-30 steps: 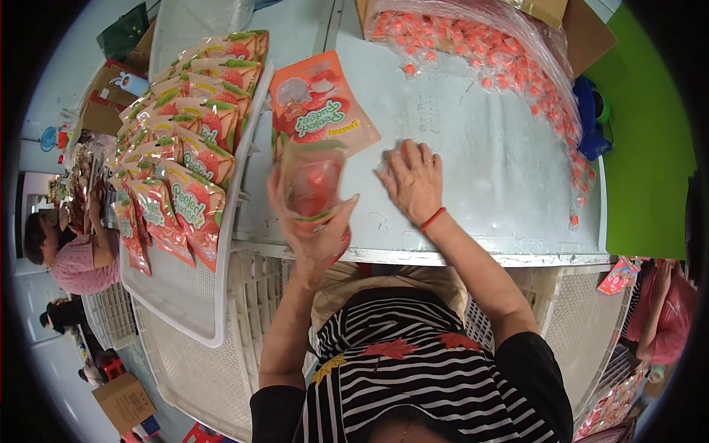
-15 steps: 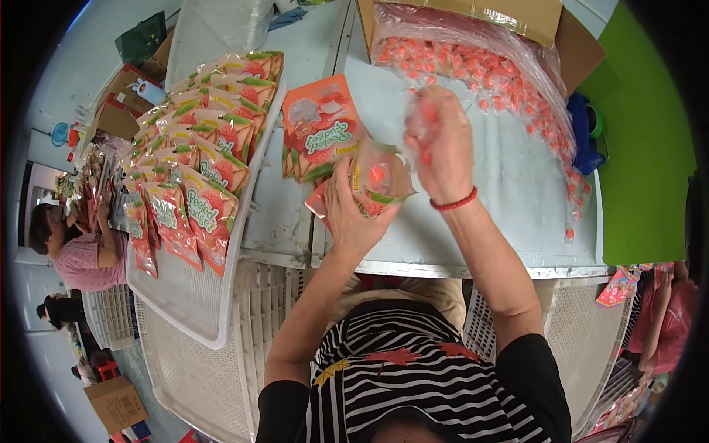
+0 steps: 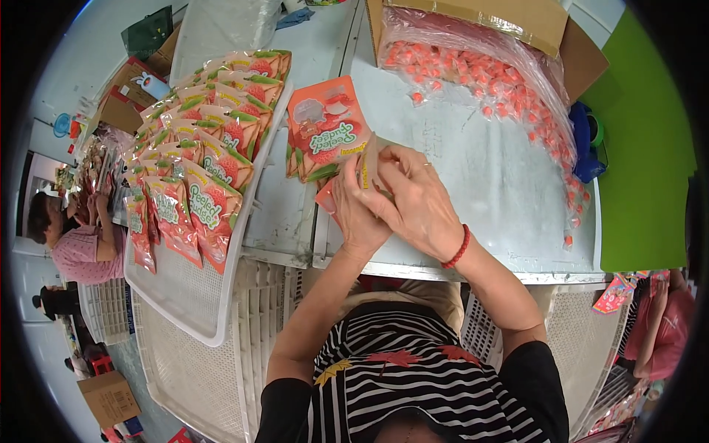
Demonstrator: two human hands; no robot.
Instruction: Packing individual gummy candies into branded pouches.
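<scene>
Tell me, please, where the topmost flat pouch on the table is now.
In the head view, the topmost flat pouch lies left of centre, right of the white tray and just beyond the left hand.

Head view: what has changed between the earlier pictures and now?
The right hand, over the table a second ago, then raised with candies, has moved down and left to meet the left hand at the pouch; whether it released them is hidden. The left hand still grips the pouch, further right than at first. The white tray, its pouches and the candy pile look unchanged.
</scene>
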